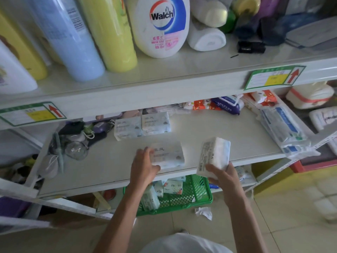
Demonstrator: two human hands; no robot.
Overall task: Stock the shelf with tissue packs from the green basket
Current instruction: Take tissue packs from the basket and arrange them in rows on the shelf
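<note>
My left hand (145, 166) grips the left end of a pale blue tissue pack (170, 155) that lies flat near the front of the white middle shelf (116, 172). Just above the shelf's front edge, my right hand (221, 173) holds a second tissue pack (214, 155) upright on its end. Two more tissue packs (142, 127) lie side by side farther back on the same shelf. Below the shelf, the green basket (198, 195) stands on the floor with several tissue packs (160, 190) inside; the shelf hides part of it.
A heap of small pouches and a clear glass piece (75, 148) fills the shelf's left side. Bagged goods (284, 130) lie along its right edge, and red and purple packets (218, 104) at the back. Large bottles (160, 24) stand on the upper shelf. A crumpled paper (204, 212) lies on the floor.
</note>
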